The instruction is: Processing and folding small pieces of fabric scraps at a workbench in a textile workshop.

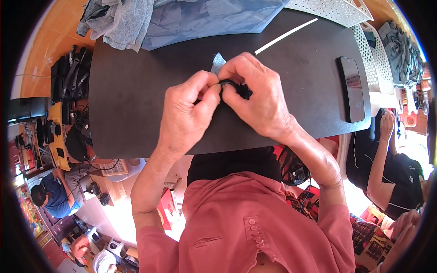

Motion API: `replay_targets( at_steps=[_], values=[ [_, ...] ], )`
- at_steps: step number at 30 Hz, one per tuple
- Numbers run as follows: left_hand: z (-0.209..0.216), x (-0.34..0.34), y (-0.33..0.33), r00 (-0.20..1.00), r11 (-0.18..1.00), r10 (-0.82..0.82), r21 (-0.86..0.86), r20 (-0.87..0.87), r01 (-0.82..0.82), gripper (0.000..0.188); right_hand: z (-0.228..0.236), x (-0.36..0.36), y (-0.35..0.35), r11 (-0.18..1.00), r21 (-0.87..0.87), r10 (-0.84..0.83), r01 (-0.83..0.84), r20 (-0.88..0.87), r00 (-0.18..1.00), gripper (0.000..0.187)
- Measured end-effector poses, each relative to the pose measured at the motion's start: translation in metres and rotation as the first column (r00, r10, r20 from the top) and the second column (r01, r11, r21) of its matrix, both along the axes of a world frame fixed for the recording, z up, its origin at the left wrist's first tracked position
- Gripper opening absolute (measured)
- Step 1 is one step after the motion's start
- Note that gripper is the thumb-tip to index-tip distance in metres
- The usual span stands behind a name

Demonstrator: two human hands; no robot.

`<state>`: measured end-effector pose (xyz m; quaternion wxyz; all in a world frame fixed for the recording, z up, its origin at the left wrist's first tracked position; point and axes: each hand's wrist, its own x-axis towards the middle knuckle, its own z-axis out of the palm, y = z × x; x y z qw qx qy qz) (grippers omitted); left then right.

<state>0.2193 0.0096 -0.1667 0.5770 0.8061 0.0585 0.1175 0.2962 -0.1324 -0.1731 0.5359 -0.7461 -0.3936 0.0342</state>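
Observation:
Above the middle of the dark table point(150, 104), my two hands meet at a small piece of black fabric point(244, 92). My left hand point(189, 107) is closed, thumb and forefinger pinching the fabric's left end. My right hand point(259, 93) is curled around the rest, its thumb on the near side and its fingers beyond. A light blue-grey patterned scrap of cloth point(217, 63) sticks up beyond the fingertips; its lower part is hidden by my hands, and I cannot tell whether it is joined to the black piece.
Beyond my hands stands a translucent blue bin point(218, 20) with grey patterned cloth point(123, 22) over its left side. A thin white stick point(286, 36) and a black phone point(351, 88) lie on the table. White perforated baskets point(330, 10) line the far right. Other people sit nearby.

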Motion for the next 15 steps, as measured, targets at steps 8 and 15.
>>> replay_targets(
  at_steps=[8,15],
  values=[
    [-0.01,0.011,-0.001,0.999,0.978,0.028,-0.204,-0.027,-0.033,0.007,-0.002,-0.008,-0.009,0.996,-0.089,0.004,0.02,0.262,0.965,0.025],
    [-0.01,0.012,-0.001,0.995,0.975,0.08,0.204,0.052,-0.089,0.003,-0.008,-0.003,-0.012,0.977,-0.212,0.1,-0.011,0.415,0.904,0.029]
  ],
)
